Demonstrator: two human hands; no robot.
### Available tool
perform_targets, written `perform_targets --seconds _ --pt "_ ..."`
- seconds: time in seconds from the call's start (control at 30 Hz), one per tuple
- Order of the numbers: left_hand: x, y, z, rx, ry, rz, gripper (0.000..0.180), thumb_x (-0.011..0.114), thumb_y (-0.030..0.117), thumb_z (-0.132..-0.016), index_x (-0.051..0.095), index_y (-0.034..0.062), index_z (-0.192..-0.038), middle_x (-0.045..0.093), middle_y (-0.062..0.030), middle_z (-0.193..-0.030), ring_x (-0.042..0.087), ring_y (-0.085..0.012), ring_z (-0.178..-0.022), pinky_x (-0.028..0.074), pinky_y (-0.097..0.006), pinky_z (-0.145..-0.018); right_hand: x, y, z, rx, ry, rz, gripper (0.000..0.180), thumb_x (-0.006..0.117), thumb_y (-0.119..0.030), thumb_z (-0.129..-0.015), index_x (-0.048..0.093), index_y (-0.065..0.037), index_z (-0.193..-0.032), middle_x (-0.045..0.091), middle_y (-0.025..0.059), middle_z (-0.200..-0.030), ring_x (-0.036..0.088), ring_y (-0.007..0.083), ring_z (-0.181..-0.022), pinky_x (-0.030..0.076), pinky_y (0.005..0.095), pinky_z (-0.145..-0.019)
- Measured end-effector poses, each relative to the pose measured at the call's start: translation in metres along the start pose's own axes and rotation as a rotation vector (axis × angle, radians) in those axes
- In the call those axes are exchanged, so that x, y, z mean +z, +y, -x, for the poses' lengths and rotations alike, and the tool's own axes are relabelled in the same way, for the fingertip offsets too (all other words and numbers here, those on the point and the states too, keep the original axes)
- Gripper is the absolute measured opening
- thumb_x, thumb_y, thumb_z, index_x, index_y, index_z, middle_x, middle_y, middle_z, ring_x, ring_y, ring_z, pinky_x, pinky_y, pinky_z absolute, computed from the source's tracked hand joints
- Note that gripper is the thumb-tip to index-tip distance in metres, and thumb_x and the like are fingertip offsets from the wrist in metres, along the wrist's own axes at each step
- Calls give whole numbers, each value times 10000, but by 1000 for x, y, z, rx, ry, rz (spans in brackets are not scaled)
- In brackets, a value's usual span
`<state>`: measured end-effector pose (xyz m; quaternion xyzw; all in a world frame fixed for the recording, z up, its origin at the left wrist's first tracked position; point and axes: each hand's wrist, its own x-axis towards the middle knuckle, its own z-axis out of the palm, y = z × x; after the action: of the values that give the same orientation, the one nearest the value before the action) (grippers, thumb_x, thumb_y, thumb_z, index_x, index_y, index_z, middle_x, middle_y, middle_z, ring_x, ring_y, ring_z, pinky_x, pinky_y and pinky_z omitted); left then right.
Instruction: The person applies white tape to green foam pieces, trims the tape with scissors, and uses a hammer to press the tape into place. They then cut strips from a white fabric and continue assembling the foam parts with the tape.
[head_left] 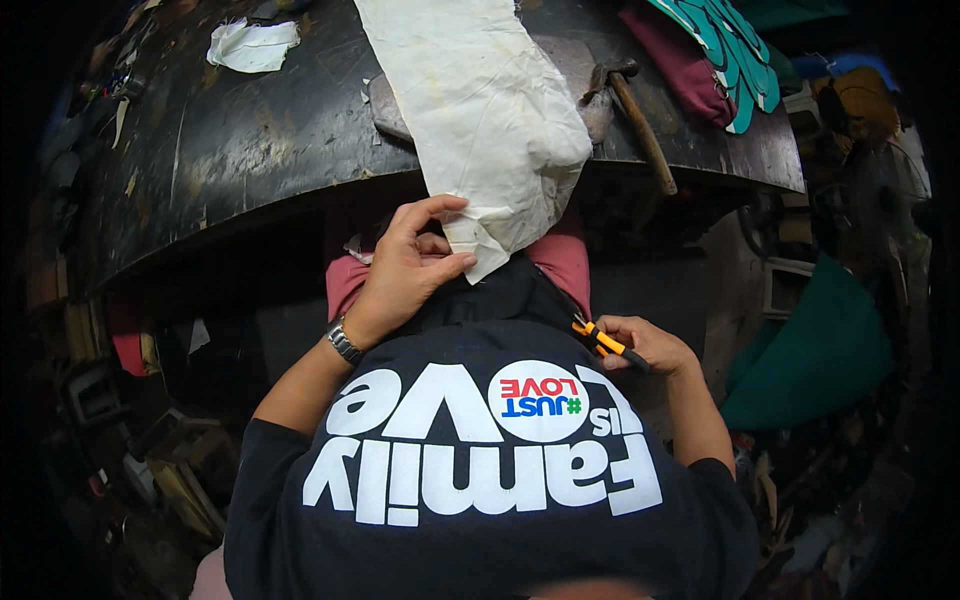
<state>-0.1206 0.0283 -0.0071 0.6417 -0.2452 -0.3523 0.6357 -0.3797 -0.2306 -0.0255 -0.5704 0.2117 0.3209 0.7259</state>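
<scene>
- Your shirt (480, 455), black with large pale print, lies nearest the camera.
- Your right hand (650, 345) is at your right side, fingers closed round the orange-and-black pliers (610, 345). It is held well apart from the cloth, presumably so the tool stays handy without snagging.
- Your left hand (412, 255), with a watch (342, 340) at the wrist, is on the near end of the white cloth (480, 120). Thumb and forefinger tips touch it, apart from each other; whether other fingers clamp from beneath cannot be told. Likely purpose: steadying the loose corner.
- That near end hangs past the table (270, 130) edge above your lap; the tabletop probably bears most of its weight.
- Right of the cloth, a hammer (640, 125) appears to rest its head on a grey slab (597, 115), handle jutting past the edge, presumably for easy pickup.
- Far right, teal pieces (715, 45) overlie a maroon piece (690, 85), probably stacked out of your way.
- Far left, a white scrap (253, 46) lies apart; reason not evident.
</scene>
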Motion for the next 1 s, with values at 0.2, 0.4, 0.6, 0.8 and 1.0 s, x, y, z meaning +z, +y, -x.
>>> perform_targets --seconds 0.2,0.4,0.6,0.8,1.0 --pt "22 17 -20 191 -277 -361 491 696 -57 -836 597 75 -1299 536 -80 -1143 616 -140 -972 537 -244 -819 0 -5 9 -20 -25 -30 407 841 -201 -779 580 -50 -1053 583 -14 -913 529 72 -837 425 222 -775" --pt "16 25 -29 189 -352 -387 522 672 -68 -843 580 83 -1334 518 -93 -1181 607 -174 -1039 539 -264 -866 7 2 21 -56 42 22 678 868 -321 -727 560 -29 -1255 613 18 -917 564 95 -841 449 235 -778" --pt "39 19 -44 256 -327 -288 574 660 -58 -854 528 94 -1392 476 -88 -1243 594 -164 -1025 531 -267 -882 14 -7 14 -72 44 1 528 818 -290 -779 560 -30 -1160 610 28 -915 575 109 -813 472 242 -761" --pt "53 17 -52 284 -270 -173 707 651 -89 -835 417 99 -1476 456 -80 -1253 582 -102 -943 540 -225 -793 20 -21 25 -114 107 -132 469 780 -262 -808 563 -19 -1146 618 52 -918 588 116 -825 493 249 -769" --pt "54 8 -41 103 -286 24 864 668 -97 -810 256 81 -1548 385 -87 -1343 609 -120 -967 546 -206 -761 29 -18 17 -26 154 -158 424 758 -229 -808 569 -31 -1132 614 41 -891 582 105 -793 493 241 -745"
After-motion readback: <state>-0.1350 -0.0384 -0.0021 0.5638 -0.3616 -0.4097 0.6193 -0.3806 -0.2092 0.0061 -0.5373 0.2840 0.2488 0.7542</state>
